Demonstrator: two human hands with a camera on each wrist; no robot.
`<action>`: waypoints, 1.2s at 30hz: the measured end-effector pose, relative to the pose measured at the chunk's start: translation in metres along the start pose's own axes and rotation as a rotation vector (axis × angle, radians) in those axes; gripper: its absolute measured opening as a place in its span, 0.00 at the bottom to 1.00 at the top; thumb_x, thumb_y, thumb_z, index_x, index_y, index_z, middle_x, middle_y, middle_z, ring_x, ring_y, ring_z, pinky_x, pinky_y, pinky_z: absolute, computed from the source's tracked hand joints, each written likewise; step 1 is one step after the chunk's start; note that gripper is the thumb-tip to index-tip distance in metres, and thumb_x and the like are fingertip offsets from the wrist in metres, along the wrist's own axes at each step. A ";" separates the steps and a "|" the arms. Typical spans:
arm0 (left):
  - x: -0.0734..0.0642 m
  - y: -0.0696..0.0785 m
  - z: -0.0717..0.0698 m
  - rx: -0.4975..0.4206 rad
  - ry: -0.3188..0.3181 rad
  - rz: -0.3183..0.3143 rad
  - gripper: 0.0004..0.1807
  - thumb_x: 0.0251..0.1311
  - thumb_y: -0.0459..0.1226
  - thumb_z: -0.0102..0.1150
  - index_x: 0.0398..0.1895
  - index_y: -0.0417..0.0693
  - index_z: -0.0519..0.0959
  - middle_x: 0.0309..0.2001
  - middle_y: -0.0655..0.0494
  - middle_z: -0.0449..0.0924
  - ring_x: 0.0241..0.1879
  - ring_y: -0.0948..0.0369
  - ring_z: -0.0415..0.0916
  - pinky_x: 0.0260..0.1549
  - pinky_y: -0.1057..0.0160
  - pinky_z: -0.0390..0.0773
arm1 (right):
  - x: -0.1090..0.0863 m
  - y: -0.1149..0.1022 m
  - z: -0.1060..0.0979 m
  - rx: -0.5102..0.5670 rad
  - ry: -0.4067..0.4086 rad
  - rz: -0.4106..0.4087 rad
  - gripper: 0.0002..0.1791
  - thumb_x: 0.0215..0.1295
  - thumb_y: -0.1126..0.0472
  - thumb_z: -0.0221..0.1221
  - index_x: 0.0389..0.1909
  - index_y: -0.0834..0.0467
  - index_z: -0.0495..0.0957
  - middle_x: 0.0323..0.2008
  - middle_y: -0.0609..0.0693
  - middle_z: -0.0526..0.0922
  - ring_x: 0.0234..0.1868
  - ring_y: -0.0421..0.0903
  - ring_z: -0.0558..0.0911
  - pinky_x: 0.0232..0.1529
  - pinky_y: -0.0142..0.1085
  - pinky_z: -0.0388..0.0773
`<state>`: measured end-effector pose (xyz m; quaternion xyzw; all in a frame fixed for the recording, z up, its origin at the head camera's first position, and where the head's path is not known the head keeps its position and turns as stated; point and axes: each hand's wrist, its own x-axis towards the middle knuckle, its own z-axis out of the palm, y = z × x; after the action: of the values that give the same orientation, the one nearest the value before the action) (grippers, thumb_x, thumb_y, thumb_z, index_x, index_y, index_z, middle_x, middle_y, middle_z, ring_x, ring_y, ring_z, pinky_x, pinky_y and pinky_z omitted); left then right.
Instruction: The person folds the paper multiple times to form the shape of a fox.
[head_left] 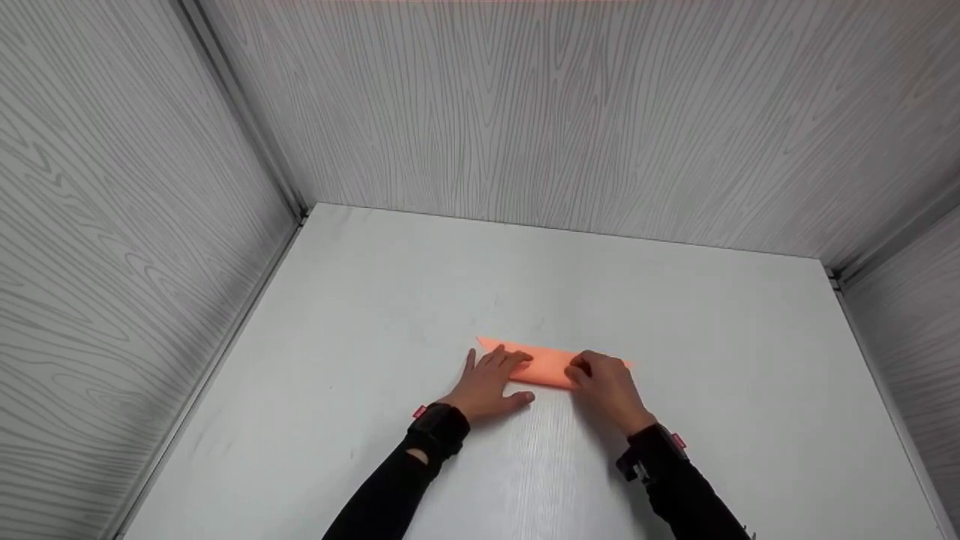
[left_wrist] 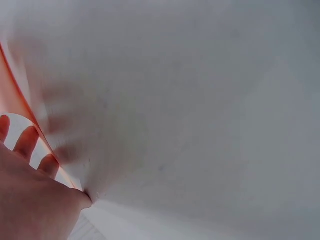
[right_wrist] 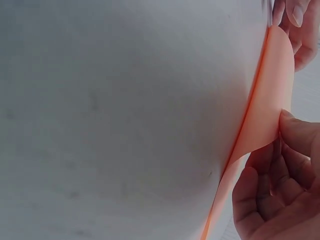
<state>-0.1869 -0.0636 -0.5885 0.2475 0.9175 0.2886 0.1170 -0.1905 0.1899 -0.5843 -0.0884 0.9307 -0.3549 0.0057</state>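
Observation:
A folded sheet of orange paper [head_left: 551,367] lies as a long strip on the white table, its left end coming to a pointed corner. Across its left part, my left hand [head_left: 484,390] rests with fingers spread and thumb out to the side. At the right part, my right hand [head_left: 611,388] pinches the paper between thumb and curled fingers. Seen from the right wrist, the upper layer of the orange paper [right_wrist: 270,87] bows up in a curve, with the right thumb on its edge. The left wrist view catches only a sliver of the paper [left_wrist: 12,92] beside the left fingers.
The white tabletop [head_left: 420,277] spreads around the hands. Grey wood-grain panels rise behind it [head_left: 510,112] and along both sides, with dark metal strips at the corners. Black straps and sleeves cover both wrists.

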 end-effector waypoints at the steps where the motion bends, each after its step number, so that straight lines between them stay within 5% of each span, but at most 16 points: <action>1: 0.000 -0.001 0.000 -0.005 -0.001 0.002 0.36 0.72 0.57 0.59 0.78 0.55 0.66 0.78 0.48 0.67 0.84 0.42 0.52 0.79 0.27 0.42 | 0.001 0.000 0.000 -0.005 0.005 -0.007 0.05 0.72 0.61 0.65 0.39 0.60 0.86 0.34 0.52 0.87 0.34 0.42 0.80 0.41 0.37 0.76; 8: 0.002 -0.005 0.001 0.004 -0.026 0.008 0.41 0.71 0.60 0.58 0.82 0.61 0.61 0.81 0.48 0.63 0.85 0.43 0.50 0.80 0.27 0.41 | 0.006 -0.001 0.000 0.008 0.001 0.014 0.05 0.73 0.63 0.65 0.41 0.61 0.86 0.35 0.54 0.87 0.33 0.42 0.78 0.41 0.37 0.74; 36: 0.001 0.001 0.003 0.081 -0.047 -0.029 0.37 0.69 0.65 0.58 0.77 0.66 0.70 0.82 0.51 0.62 0.86 0.45 0.48 0.80 0.28 0.41 | 0.008 -0.006 0.006 -0.009 -0.018 0.078 0.05 0.72 0.65 0.64 0.41 0.63 0.83 0.34 0.55 0.85 0.31 0.43 0.76 0.36 0.36 0.71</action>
<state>-0.1864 -0.0607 -0.5909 0.2455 0.9289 0.2437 0.1325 -0.1973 0.1797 -0.5841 -0.0551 0.9350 -0.3494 0.0275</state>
